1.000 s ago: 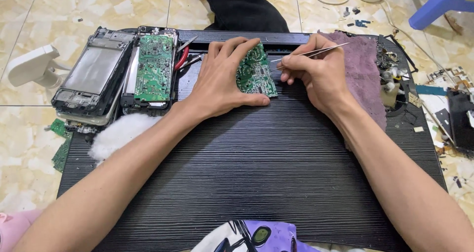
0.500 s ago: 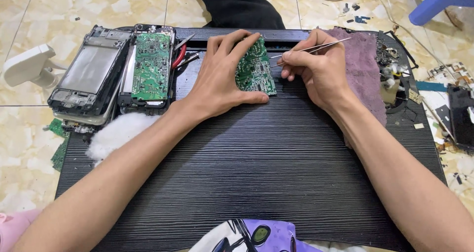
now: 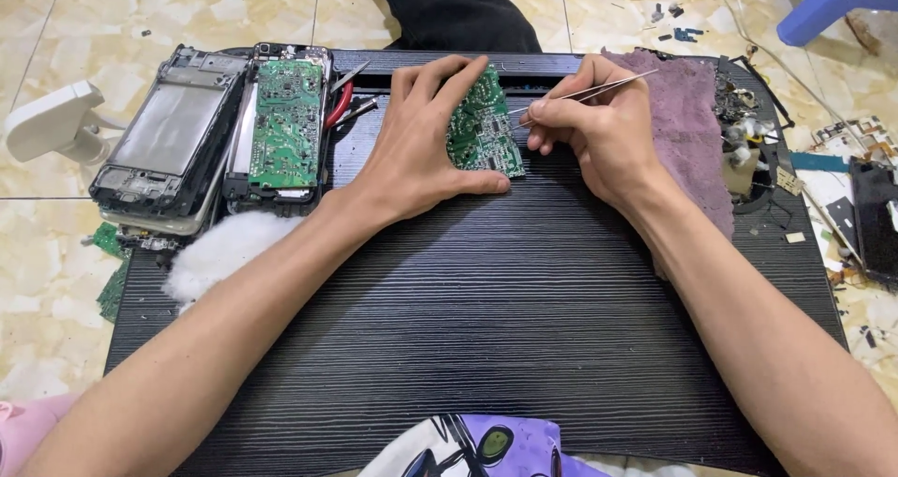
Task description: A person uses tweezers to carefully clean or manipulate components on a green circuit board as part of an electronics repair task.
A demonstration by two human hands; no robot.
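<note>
Presently, catalogued from largest to smallest:
Black ribbed table (image 3: 486, 327): work is carried on at its far edge; a purple cloth (image 3: 687, 122) is laid at the far right.
Opened casings (image 3: 173, 145): set at the far left, one with a green board (image 3: 285, 122) exposed; stripping is judged well advanced.
Left hand (image 3: 421, 150): pressed flat, fingers spread, steadying the small circuit board.
Right hand (image 3: 599, 131): pinched shut on the tweezers.
Small circuit board (image 3: 482, 131): propped at far centre; judged mid-work, nothing visibly lifted off.
Tweezers (image 3: 585, 93): tips brought to the board's right edge.
Hidden: tip contact is too small to be made out; much of the board is covered by fingers.
</note>
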